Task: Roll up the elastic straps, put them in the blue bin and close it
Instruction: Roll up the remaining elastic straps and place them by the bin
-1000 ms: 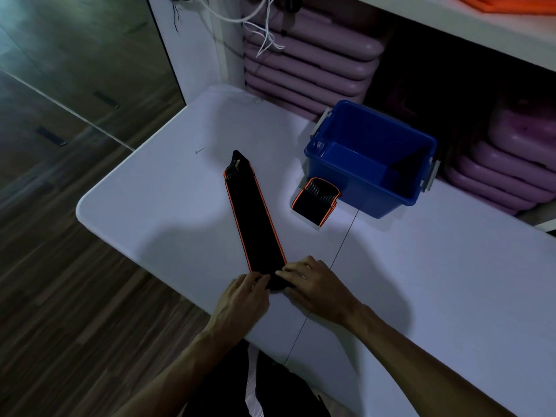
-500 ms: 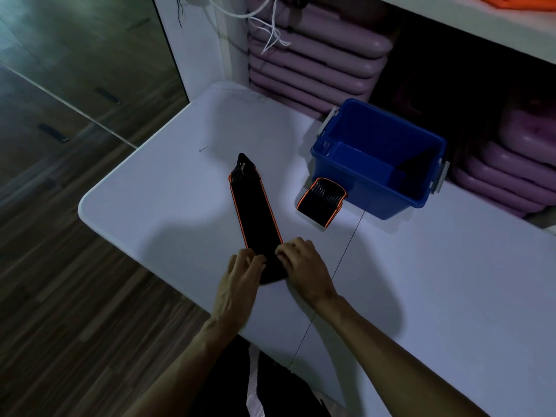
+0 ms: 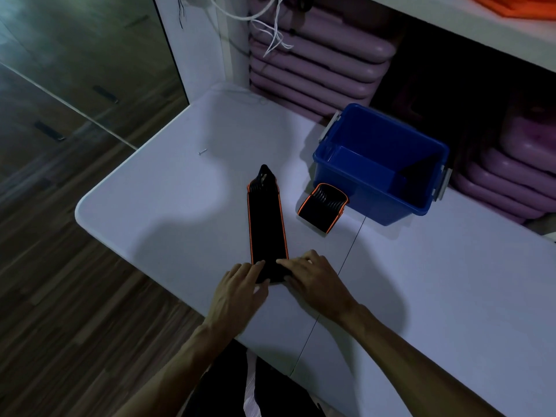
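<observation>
A long black elastic strap with orange edges (image 3: 266, 224) lies flat on the white table (image 3: 168, 212), its far end pointed. Its near end is rolled into a small coil under my fingers. My left hand (image 3: 240, 290) and my right hand (image 3: 313, 281) press on that coil from either side. A second strap (image 3: 323, 206), rolled up, rests against the front of the open blue bin (image 3: 373, 206). The bin looks empty inside and no lid is in view.
A small screw (image 3: 202, 152) lies on the table to the far left. Stacked purple mats (image 3: 316, 64) fill the shelf behind the bin. White cords (image 3: 270, 34) hang above. The table's left edge drops to a wooden floor (image 3: 60, 266).
Both hands have rolled the near end of the long strap forward, so the flat part is shorter than a second ago. The second strap and the bin have not moved.
</observation>
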`<act>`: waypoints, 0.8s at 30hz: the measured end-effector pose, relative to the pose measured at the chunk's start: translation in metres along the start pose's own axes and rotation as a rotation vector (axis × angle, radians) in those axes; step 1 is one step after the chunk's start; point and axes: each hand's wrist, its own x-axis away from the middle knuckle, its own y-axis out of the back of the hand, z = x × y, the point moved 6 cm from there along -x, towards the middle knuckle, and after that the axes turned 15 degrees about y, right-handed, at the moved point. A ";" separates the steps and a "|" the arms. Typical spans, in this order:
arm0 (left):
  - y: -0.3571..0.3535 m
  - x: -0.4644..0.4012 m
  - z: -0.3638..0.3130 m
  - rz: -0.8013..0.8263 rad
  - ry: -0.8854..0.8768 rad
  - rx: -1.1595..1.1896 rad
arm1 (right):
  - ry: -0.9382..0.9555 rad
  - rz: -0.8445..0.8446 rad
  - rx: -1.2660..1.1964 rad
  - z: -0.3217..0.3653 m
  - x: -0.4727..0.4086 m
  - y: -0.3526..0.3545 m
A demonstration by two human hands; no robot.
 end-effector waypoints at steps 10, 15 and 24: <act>0.018 -0.030 -0.002 -0.086 0.169 0.053 | -0.243 -0.113 -0.057 -0.011 -0.020 0.002; 0.022 -0.031 -0.008 -0.127 -0.080 0.027 | -0.192 -0.033 0.072 -0.003 -0.019 -0.004; 0.025 -0.046 0.009 0.063 -0.146 -0.084 | -0.174 -0.043 0.028 -0.006 -0.017 -0.002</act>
